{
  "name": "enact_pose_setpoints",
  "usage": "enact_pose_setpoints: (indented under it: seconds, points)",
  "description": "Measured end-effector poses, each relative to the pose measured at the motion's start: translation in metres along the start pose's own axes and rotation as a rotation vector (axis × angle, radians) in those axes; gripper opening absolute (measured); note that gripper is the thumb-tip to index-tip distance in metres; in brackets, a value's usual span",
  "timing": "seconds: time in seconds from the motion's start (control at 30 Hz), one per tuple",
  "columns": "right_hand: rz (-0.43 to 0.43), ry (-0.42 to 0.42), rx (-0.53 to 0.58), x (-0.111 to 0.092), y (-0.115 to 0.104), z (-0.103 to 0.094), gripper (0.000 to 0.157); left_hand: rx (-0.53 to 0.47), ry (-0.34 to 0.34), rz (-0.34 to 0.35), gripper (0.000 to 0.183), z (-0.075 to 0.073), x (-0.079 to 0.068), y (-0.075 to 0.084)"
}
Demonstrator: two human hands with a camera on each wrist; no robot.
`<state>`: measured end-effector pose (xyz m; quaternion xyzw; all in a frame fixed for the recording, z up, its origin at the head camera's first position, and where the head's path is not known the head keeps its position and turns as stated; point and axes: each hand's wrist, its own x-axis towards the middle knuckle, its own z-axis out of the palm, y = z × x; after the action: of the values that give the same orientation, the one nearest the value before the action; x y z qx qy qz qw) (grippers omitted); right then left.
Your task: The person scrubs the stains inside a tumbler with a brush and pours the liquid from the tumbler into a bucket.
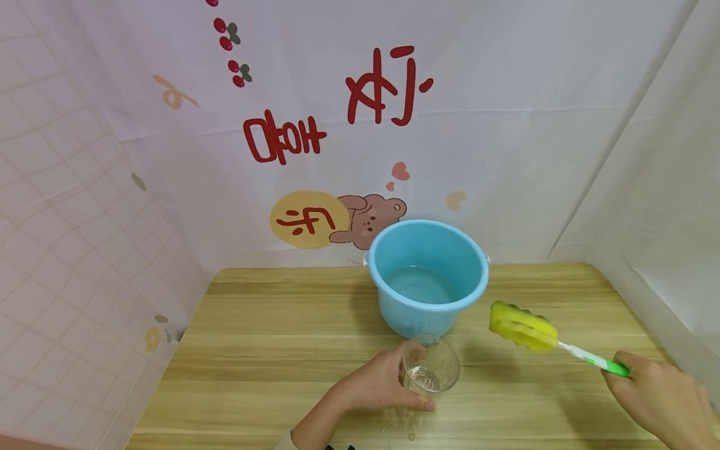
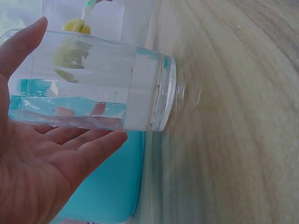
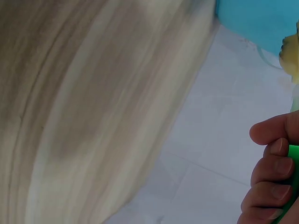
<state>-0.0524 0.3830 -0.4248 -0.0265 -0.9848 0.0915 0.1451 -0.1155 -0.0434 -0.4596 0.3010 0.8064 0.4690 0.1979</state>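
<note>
My left hand [image 1: 374, 381] has its thumb and fingers around a clear glass cup [image 1: 435, 350], low over the table in front of the bucket. Seen in the left wrist view, the glass [image 2: 107, 84] has a thick base close to the wood, and the fingers lie along its side. My right hand [image 1: 660, 390] grips the green end of a white-and-green handled bottle brush [image 1: 523, 328] at the right. Its yellow sponge head points left and hovers above the table. In the right wrist view, fingers [image 3: 271, 170] curl round the green handle; most of the brush falls outside that view.
A light blue bucket [image 1: 416, 319] with water in its bottom stands near the back of the wood-grain table [image 1: 270, 350]. White printed cloth [image 1: 506, 137] hangs behind and along both sides. Drops of water [image 1: 411, 435] lie below the glass.
</note>
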Motion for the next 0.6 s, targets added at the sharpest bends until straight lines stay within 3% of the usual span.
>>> enact_pose_setpoints:
  seconds: [0.13,0.47,0.6]
  points:
    - [0.042,-0.036,0.020,0.001,0.004,0.007,0.030,-0.012,-0.004,-0.012,0.084,0.001,0.000,-0.001]
    - [-0.010,-0.077,0.021,0.002,0.008,0.023,0.023,0.006,0.010,0.014,0.086,0.002,0.000,-0.002]
    - [0.021,-0.122,0.026,0.001,0.009,0.026,0.024,-0.006,0.008,0.019,0.085,0.001,-0.001,-0.002]
